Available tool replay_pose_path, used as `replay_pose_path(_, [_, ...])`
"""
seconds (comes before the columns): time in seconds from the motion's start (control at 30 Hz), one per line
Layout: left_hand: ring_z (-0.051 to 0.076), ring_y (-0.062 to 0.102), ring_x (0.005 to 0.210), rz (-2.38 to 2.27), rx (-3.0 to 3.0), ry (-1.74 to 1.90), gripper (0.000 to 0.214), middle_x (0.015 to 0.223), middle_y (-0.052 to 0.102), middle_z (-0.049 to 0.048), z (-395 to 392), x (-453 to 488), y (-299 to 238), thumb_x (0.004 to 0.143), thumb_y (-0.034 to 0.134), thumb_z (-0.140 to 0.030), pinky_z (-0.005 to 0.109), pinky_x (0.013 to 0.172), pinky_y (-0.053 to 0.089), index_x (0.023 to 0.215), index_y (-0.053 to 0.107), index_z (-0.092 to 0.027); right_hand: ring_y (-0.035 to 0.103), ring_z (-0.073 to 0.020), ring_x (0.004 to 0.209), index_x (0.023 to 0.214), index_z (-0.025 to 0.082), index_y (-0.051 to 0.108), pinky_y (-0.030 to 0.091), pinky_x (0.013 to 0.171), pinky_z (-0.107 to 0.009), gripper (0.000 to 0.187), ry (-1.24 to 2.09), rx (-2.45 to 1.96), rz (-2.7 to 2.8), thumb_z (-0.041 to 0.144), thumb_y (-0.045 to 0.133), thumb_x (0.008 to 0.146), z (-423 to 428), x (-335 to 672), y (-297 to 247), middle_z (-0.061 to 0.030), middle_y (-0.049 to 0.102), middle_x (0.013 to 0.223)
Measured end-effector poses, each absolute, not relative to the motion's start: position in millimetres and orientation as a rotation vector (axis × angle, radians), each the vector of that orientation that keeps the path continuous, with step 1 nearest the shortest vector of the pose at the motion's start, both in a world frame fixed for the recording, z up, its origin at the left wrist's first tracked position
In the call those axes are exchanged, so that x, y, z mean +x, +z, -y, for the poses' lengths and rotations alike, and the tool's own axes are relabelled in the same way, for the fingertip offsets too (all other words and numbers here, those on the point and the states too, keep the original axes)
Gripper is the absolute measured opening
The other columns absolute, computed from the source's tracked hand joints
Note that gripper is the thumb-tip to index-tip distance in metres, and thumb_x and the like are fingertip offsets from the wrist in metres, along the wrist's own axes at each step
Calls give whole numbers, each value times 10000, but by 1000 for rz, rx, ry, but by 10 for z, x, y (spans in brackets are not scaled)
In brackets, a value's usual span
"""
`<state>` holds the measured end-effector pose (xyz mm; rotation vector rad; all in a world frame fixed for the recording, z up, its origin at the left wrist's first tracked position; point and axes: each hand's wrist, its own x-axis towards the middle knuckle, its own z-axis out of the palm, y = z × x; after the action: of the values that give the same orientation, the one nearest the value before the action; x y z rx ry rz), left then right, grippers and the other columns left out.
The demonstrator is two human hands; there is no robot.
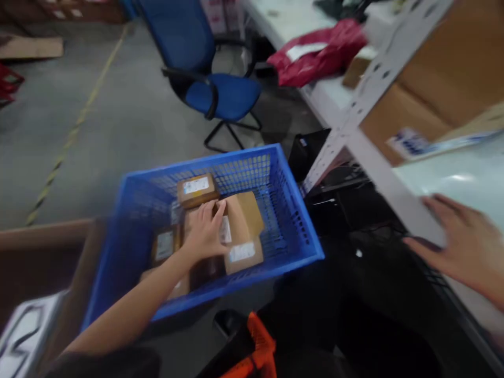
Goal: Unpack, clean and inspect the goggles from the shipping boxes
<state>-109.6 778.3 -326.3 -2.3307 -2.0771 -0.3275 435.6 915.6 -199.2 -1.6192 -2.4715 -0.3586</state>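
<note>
My left hand reaches down into a blue plastic crate. Its fingers and thumb are bent around a small cardboard box with a white label; the palm hides much of that box. Touching it on the right is a cardboard box with a raised flap. Another labelled brown box lies behind the fingers, and a further small box sits left of the wrist. Off to the right, my right hand is spread and holds nothing, by the edge of a white table.
A white perforated post rises right of the crate. Large cartons stand on the table. Beyond the crate is a blue office chair. An open carton adjoins the crate's left side. Something orange shows at the bottom.
</note>
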Motion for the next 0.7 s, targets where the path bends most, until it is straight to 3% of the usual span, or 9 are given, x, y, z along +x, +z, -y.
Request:
replay_pose_path(0.07, [504,281,1409,1868,-2377,-583,1372,1527,249,267,-7857,-624,-2709,509,817,-466,659,1127,279,1584,28,-146,452,-369,1345,1467,118,453,402,1065,-498,717,-325,-1548,2528,487,605,871,-9125,4335,-1927,-218,478,1478])
replay_pose_path(0.2, [472,279,1427,1463,-2435,-1029,1391,1543,245,235,-8009,289,-1539,509,813,-425,623,1148,307,1595,-12,-154,554,-309,1233,1354,128,558,448,1037,-460,546,-151,-1410,2417,349,582,854,-9061,4238,-1848,-161,599,1360])
replay_pose_path(0.33, [447,285,1429,1286,-2444,-1218,1407,1578,235,173,-8279,1127,-557,502,834,-510,613,1181,277,1594,1,-209,636,-257,1031,1023,146,721,486,937,-373,260,-97,-1303,2435,201,509,882,-8883,4163,-1753,-127,725,1086])
replay_pose_path(0.47, [437,365,1365,1327,-2568,-1047,1422,1525,326,174,-8670,2075,-4,485,832,-633,618,1131,338,1587,31,-225,634,-196,830,783,167,706,463,837,-315,242,-68,-999,2738,155,490,892,-8712,4125,-1660,-72,721,833])
replay_pose_path(0.7, [453,411,1303,1635,-2532,-294,1421,1420,444,249,-9371,3534,47,443,831,-669,558,1049,375,1578,137,-169,591,-222,805,824,140,721,424,730,-346,214,-262,-784,2930,181,518,881,-8588,4133,-1674,-99,699,808])
